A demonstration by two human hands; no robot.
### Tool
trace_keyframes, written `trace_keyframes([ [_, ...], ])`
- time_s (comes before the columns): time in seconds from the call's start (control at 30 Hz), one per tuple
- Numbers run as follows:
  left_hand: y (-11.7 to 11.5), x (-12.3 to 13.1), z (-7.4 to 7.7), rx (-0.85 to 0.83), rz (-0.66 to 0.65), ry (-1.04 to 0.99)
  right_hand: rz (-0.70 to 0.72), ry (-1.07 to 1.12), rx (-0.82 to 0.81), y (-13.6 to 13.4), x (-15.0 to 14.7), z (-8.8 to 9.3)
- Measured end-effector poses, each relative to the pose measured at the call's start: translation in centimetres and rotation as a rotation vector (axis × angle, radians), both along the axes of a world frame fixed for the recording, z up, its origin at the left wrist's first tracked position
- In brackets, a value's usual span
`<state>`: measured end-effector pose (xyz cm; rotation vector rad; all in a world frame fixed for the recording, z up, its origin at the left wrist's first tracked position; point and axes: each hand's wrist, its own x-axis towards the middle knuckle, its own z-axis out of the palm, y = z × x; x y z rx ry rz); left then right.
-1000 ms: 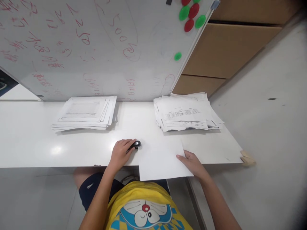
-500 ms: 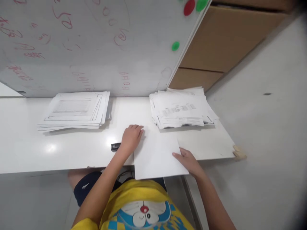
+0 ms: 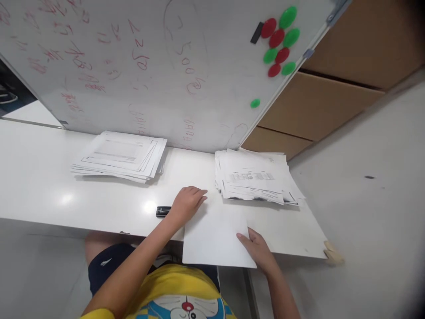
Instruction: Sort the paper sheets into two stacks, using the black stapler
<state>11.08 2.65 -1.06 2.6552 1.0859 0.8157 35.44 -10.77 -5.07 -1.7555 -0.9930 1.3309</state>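
Note:
A blank white sheet of paper lies over the table's front edge, its near end sticking out past it. My right hand grips its right edge, thumb on top and fingers underneath. At the sheet's upper left is my left hand, fingers bent and close to the thumb in a pinch at the paper; the exact contact is hard to make out. Beside my left wrist lies a small black stapler, partly hidden by the forearm.
A stack of printed papers sits at the back left of the white table, with a second, less tidy stack at the back right. Behind stands a whiteboard with red writing and magnets. Brown cartons stand behind its right side.
The camera view has shifted and tilted, showing more of the whiteboard and its magnets. Both hands keep nearly the same places on the sheet.

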Motion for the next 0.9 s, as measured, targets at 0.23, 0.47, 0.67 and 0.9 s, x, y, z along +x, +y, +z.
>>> trace_keyframes([
  [0.23,-2.0,-12.7,1.5,0.191,0.378,-0.298,-0.057,-0.233,0.056,-1.2,4.5,1.9],
  [0.47,-5.2,-17.5,-5.8,-0.043,0.636,-0.301,-0.277,-0.715,0.276,7.3,13.1,5.1],
  [0.67,-3.0,-17.8,-4.0,-0.028,0.505,-0.019,-0.365,-0.907,0.333,15.8,11.7,6.2],
  [0.9,7.6,-19.9,1.1,0.01,0.378,0.103,-0.428,-0.88,0.574,13.6,-1.4,4.0],
])
